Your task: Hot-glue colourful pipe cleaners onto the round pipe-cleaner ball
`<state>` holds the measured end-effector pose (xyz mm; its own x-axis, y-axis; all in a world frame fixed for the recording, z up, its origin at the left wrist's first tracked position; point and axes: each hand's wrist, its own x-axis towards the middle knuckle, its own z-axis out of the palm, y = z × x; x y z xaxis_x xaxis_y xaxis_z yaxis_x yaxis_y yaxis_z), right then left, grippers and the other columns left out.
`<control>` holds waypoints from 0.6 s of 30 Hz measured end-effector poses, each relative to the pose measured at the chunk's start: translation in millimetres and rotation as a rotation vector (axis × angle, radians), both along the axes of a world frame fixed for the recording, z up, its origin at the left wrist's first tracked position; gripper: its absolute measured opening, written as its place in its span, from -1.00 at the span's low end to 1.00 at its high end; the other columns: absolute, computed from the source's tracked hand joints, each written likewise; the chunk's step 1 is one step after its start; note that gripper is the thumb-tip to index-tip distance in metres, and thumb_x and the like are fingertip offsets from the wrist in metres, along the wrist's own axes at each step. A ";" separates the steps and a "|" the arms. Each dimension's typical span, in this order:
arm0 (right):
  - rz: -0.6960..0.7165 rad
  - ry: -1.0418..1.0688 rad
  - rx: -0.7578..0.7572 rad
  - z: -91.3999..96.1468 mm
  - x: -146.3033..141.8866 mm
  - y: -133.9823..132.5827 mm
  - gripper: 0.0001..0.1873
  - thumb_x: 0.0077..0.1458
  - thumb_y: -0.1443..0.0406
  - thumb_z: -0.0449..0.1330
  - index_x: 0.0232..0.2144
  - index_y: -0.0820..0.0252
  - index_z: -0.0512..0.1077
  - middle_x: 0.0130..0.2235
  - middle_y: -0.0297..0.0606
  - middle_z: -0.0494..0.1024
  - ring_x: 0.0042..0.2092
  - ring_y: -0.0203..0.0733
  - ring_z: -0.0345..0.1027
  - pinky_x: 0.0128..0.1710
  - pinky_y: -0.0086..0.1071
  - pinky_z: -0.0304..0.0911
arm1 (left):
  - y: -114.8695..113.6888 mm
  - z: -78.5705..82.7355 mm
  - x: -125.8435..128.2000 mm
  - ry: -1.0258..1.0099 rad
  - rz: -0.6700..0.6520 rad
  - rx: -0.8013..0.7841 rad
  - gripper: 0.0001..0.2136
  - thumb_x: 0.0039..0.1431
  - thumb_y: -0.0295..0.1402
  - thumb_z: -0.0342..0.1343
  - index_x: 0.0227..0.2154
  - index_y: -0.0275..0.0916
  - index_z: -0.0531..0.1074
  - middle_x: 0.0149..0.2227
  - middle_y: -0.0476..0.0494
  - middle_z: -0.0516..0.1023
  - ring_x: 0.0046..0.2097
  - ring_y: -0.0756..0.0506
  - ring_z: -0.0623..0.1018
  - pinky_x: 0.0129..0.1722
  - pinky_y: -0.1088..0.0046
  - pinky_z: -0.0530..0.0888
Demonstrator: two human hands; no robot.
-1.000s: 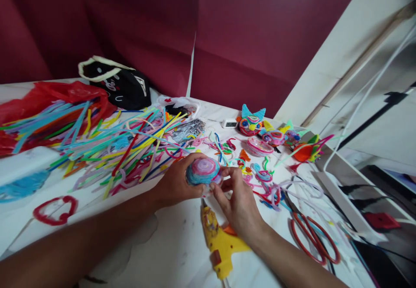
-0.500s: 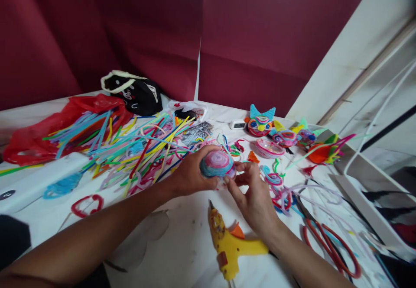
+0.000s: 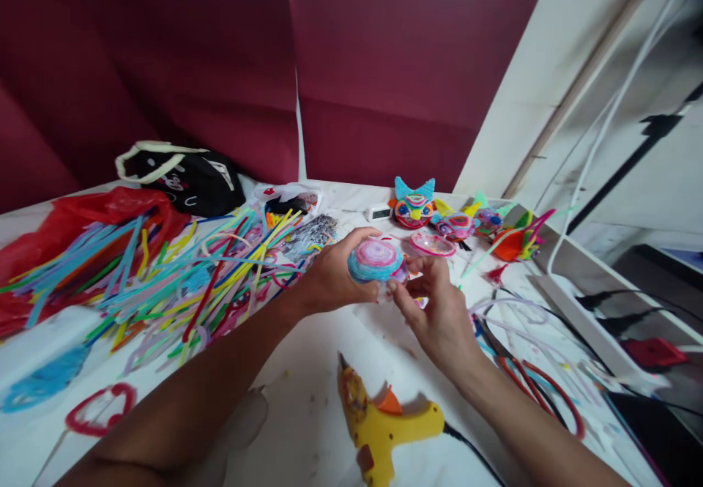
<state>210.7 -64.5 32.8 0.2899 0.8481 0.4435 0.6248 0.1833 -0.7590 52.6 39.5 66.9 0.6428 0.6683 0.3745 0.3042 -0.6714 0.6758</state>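
Note:
My left hand [image 3: 332, 273] is closed round the far left side of a rounded craft piece [image 3: 376, 256] covered in coiled pipe cleaner, pink and lilac on top with blue around. At its lower right edge, the thumb and fingers of my right hand [image 3: 439, 315] pinch the piece, and a clear part shows underneath. Whether a small bit is also between those fingertips is hidden. Below both hands lies a yellow glue gun [image 3: 392, 432] with an orange trigger, its nozzle pointing away from me and its black cord trailing right.
Loose pipe cleaners [image 3: 187, 282] and a red plastic bag [image 3: 110, 212] spread over the left. Behind stands a black bag [image 3: 187, 179]. Finished-looking craft figures [image 3: 413, 205] and a pink dish [image 3: 433, 244] sit back right. Orange-handled scissors [image 3: 571, 410] and a white tray [image 3: 598, 340] lie right.
The view has swung right, so the table things appear further left. Both hands keep the craft piece between them, which has tilted slightly.

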 end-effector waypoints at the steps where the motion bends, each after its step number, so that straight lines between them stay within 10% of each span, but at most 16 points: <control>1: 0.004 0.003 -0.014 -0.8 0.8 0.7 -0.74 0.16 0.15 0.14 -0.20 0.06 0.14 -0.38 -0.34 0.52 -0.39 -0.16 0.49 -0.45 -0.37 0.30 | 1.0 -1.4 1.3 0.001 0.004 0.005 -0.33 -0.16 -0.35 0.24 0.12 -0.13 0.25 0.05 -0.12 0.51 0.03 -0.19 0.53 0.02 0.34 0.45; 18: 0.041 0.145 -0.043 -7.9 8.9 12.5 -0.62 0.11 0.06 0.21 -0.16 0.05 0.16 -0.34 -0.34 0.52 -0.51 -0.25 0.37 -0.59 -0.43 0.23 | 17.3 -19.5 -1.4 -0.047 -0.090 -0.151 -0.37 -0.07 -0.24 0.29 0.11 -0.16 0.25 0.04 -0.14 0.50 0.03 -0.16 0.53 0.01 0.36 0.46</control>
